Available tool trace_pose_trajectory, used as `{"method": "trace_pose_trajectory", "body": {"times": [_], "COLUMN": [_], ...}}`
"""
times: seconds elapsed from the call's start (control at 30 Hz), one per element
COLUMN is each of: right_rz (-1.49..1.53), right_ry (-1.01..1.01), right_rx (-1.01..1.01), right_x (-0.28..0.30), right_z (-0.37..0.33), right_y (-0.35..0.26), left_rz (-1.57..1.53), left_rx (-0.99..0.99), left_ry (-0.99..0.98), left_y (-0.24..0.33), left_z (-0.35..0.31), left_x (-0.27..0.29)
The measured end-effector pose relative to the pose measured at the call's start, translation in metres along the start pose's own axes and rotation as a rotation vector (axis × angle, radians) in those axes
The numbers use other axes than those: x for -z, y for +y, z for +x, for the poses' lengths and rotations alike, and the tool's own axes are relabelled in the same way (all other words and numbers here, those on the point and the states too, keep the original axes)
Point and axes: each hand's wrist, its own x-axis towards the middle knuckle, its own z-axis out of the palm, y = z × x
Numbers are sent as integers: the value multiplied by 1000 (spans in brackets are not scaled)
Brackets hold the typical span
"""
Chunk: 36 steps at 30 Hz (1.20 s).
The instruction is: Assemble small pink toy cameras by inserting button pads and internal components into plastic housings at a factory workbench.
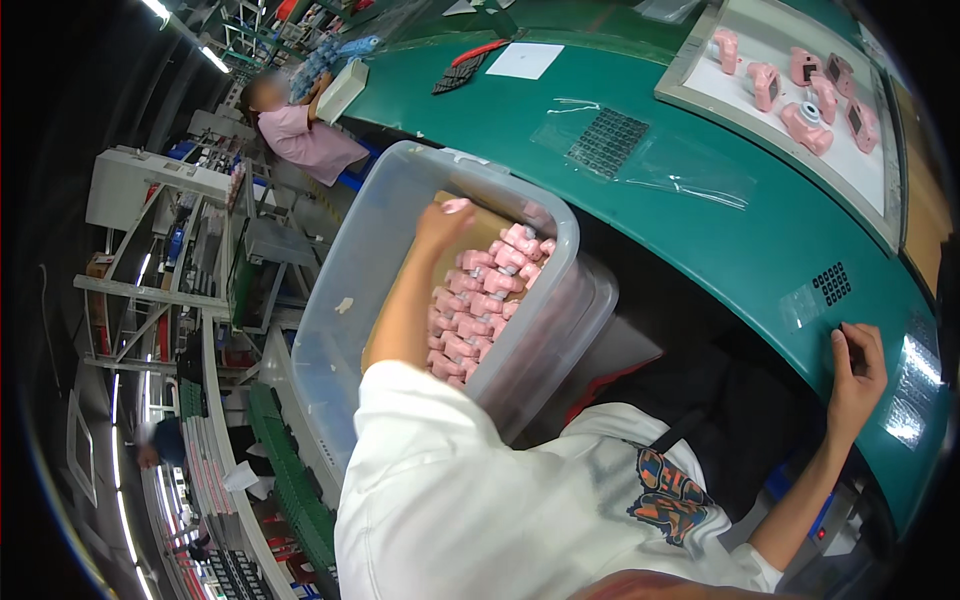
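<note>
Head view, left hand: the left hand point(443, 222) reaches down into a clear plastic bin point(370, 250) beside the bench, fingers curled around a pink piece point(457, 206) at the top of the reach; it looks closed on it, though only a tip of the piece shows.
Head view, bin contents: pink toy parts point(480, 300) lie heaped against the bin's near wall, loose and overlapping.
Head view, right hand: the right hand point(858, 365) rests on the green bench point(700, 230), fingertips pinching a small dark pad point(857, 360).
Head view, bench: a clear bag of dark keypads point(608, 142) lies flat; a tray point(700, 85) holds pink toy cameras point(806, 126).
Risk, heap: pulling one piece out could drag its neighbours and tip them over.
Risk, grip: a shallow fingertip hold could let the piece fall back.
Risk, pad: the small pad could slip off the bench's curved edge while attention is on the bin.
</note>
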Motion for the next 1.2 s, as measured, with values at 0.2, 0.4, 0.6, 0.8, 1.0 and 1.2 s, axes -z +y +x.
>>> {"method": "trace_pose_trajectory", "body": {"times": [0.2, 0.4, 0.6, 0.8, 1.0, 1.2], "right_rz": [58, 207, 277, 109, 117, 187], "right_ry": [-36, -146, -249, -306, -225, -133], "right_rx": [100, 407, 572, 542, 492, 485], "right_x": [-4, -24, -19, 20, 37, 42], "right_z": [3, -9, -25, -41, -48, -54], "right_y": [-31, -103, -113, -93, -94, -96], "left_rz": [-1263, -1642, -1646, -1278, -1308, -1392], "left_rx": [-363, -665, -466, -485, -355, -258], "left_ry": [-126, -825, -1126, -1151, -1443, -1547], "left_y": [13, 123, 177, 207, 216, 228], "left_z": [-99, -246, -322, -348, -354, -368], "left_x": [28, -5, -67, -92, -102, -95]}}
